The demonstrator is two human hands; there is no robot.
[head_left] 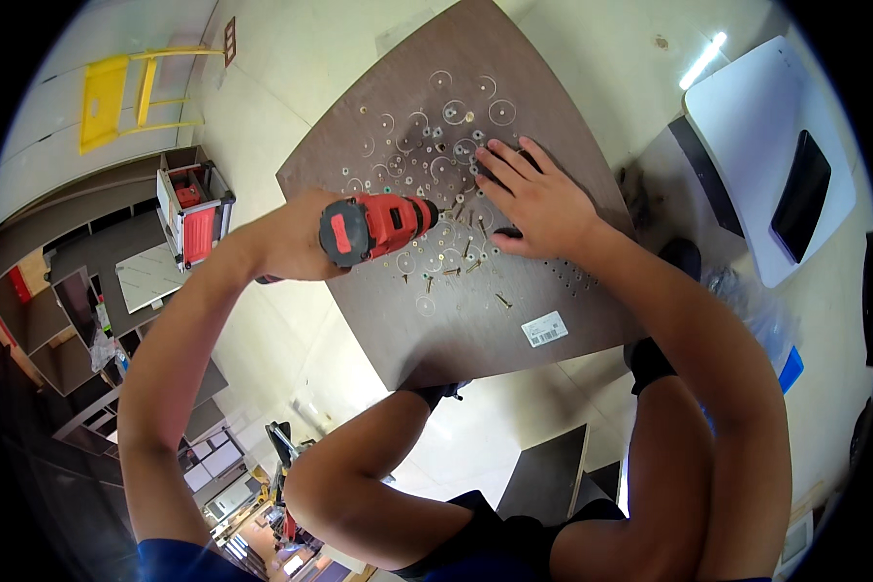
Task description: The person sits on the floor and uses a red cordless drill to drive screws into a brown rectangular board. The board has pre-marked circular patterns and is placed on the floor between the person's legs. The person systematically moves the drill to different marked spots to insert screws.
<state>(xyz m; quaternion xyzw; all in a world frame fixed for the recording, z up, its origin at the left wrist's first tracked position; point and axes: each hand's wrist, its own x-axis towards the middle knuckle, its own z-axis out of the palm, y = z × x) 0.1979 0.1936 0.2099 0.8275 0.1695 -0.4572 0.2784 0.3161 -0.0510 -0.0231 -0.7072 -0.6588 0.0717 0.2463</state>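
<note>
My left hand [299,233] is wrapped round the handle of a red and black cordless drill [383,226]. Its nose points right, and the tip sits over a dark brown board [388,330]. The handle is mostly hidden under the drill body. Flat on the board, to the right of the tip, rests my right hand [545,204] with its fingers apart. Between and below the hands lie several loose brass-coloured screws [503,302]. Drilled holes and pale scribed circles [501,113] cover the middle of the board. I cannot tell whether the bit touches a screw.
A white barcode label [545,329] is stuck near the board's near edge. On the right, a black phone [802,197] lies on a white stool-like top [747,107]. To the left stand a red and silver tool case [199,218] and a yellow frame [107,102]. My bent legs flank the near side.
</note>
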